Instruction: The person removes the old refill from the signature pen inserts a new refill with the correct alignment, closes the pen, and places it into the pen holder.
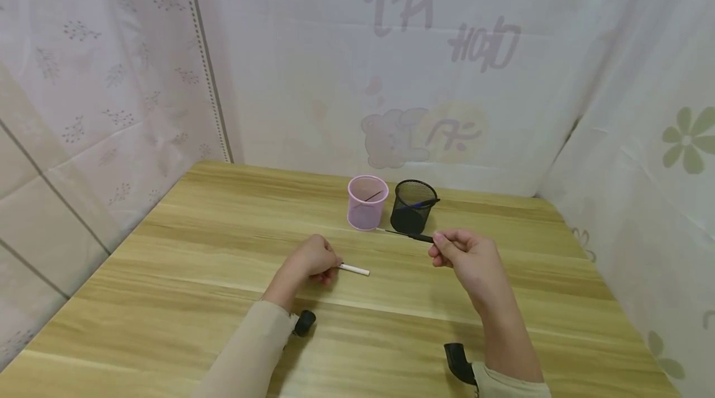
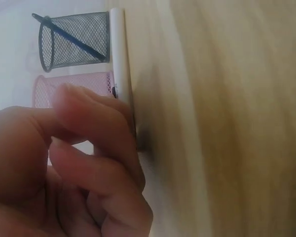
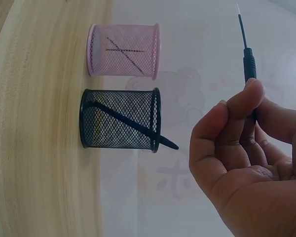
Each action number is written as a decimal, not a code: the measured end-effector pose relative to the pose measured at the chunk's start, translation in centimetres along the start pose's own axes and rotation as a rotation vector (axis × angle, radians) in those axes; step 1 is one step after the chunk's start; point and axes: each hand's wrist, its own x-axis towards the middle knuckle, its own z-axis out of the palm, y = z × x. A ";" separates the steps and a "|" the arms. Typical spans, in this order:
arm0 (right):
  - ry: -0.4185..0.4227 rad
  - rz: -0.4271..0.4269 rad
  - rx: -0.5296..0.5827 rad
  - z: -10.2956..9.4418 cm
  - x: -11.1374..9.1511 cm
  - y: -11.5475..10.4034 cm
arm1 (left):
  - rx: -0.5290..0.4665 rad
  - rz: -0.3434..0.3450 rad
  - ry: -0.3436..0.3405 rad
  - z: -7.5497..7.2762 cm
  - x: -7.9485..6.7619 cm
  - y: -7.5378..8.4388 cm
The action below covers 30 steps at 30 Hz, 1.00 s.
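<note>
My left hand (image 1: 313, 258) is low over the tabletop, its curled fingers gripping one end of a slim white tube (image 1: 355, 270) like a pen barrel. The tube's other end points right; the fingers partly hide it in the left wrist view. Raised higher, my right hand (image 1: 466, 255) pinches a black pen part (image 3: 249, 64) between thumb and fingertips. It has a ridged grip and a thin dark stem with a pale tip, which points left in the head view. Behind the hands stand a pink mesh pen holder (image 1: 357, 215) and a black mesh pen holder (image 1: 406, 221).
Thin dark sticks (image 3: 124, 50) lean inside the pink holder. A dark pen (image 3: 126, 120) slants in the black holder, one end above the rim. The wooden table (image 1: 234, 224) meets printed curtains (image 1: 290, 75) at the back and sides.
</note>
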 end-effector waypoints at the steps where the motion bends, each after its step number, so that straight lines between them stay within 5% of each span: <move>1: 0.000 -0.001 -0.002 0.0 0.0 0.0 | -0.006 -0.002 0.000 0.0 0.1 -0.1; 11: 0.001 -0.003 0.006 0.1 0.2 0.2 | 0.010 0.014 0.055 0.0 0.3 0.0; 16: -0.002 -0.014 0.006 0.0 0.2 0.0 | 0.091 0.093 0.111 -0.4 -0.1 1.1; 19: -0.003 -0.019 -0.004 0.0 0.2 -0.1 | 0.151 0.204 0.153 -0.5 -0.5 1.9; 26: -0.007 -0.024 -0.002 0.3 0.2 -0.5 | 0.132 0.586 0.180 -0.5 -2.8 5.5; 30: -0.004 -0.018 0.007 0.4 0.1 -0.6 | 0.229 0.706 0.229 -0.5 -4.1 7.1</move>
